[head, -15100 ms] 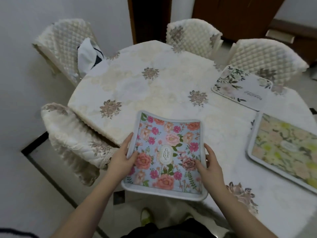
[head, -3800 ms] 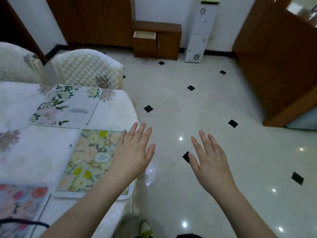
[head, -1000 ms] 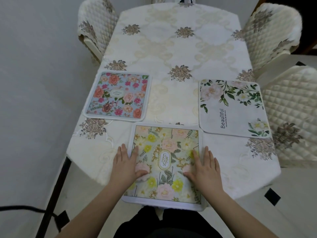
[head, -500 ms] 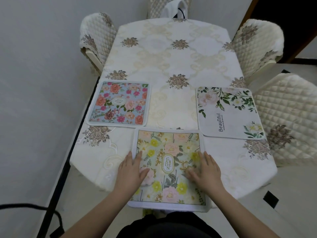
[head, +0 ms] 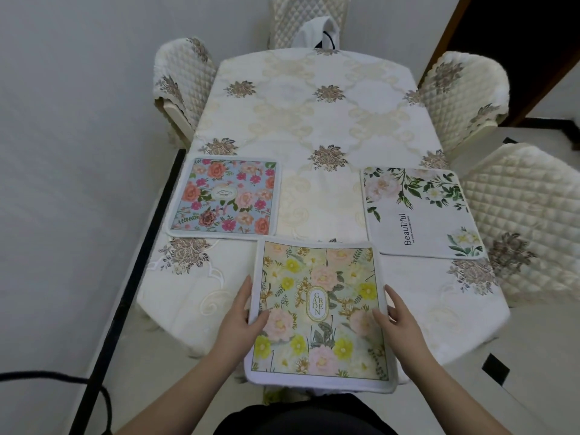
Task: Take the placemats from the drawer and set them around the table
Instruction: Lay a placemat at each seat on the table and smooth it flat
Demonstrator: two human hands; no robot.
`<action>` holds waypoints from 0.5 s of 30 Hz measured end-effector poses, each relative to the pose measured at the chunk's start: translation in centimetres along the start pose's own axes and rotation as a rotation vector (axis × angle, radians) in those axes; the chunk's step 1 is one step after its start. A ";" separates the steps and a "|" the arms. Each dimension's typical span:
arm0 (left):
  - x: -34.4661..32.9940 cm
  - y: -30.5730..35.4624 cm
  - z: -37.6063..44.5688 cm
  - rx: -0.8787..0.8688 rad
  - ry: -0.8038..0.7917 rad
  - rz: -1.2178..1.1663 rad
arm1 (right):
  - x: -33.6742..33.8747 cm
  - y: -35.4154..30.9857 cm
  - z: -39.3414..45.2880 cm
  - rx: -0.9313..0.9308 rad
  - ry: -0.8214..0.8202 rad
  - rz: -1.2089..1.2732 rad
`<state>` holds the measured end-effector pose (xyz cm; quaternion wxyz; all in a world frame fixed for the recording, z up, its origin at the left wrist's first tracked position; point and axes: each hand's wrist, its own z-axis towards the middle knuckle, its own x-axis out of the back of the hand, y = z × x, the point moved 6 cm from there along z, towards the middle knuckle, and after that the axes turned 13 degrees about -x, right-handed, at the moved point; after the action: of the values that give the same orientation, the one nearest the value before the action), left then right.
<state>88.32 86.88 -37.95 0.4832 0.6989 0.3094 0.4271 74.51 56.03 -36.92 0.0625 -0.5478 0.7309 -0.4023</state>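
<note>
Both hands have shifted from pressing flat to gripping: the left hand [head: 240, 312] and right hand [head: 398, 315] pinch the side edges of the soft, square yellow placemat [head: 320, 312], which overhangs the desk [head: 314, 120] edge. Beyond lie the pink-flowered placemat [head: 224, 197] and white placemat [head: 420, 211].

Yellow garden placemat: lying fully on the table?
No. The yellow garden placemat overhangs the table near edge, gripped by left hand and right hand.

Fingers of left hand [head: 239, 312] and right hand [head: 398, 315] go under the yellow placemat [head: 320, 309], can't see 'em. Mat's near edge hangs past the table [head: 314, 120], hiding that rim. Small print under "Beautiful" on white placemat [head: 420, 211] too tiny to read. Far chair [head: 309, 17] cut off at top.
</note>
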 end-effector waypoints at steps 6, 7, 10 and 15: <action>-0.3 -0.7 0.3 0.013 -0.076 0.096 | -0.5 0.6 -0.6 -0.017 0.040 -0.099; -0.1 -0.5 0.4 -0.012 -0.079 0.120 | -0.6 0.4 -0.8 -0.004 0.046 -0.111; 0.7 0.4 1.2 -0.064 -0.041 0.111 | -0.5 -0.5 -1.1 0.045 0.082 -0.098; 2.2 3.0 2.9 -0.152 -0.008 0.105 | 0.5 -3.1 -2.1 0.119 0.162 -0.016</action>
<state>91.97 86.56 -34.95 0.5130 0.6770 0.2372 0.4714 75.45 56.45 -33.29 0.0323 -0.5146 0.7040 -0.4884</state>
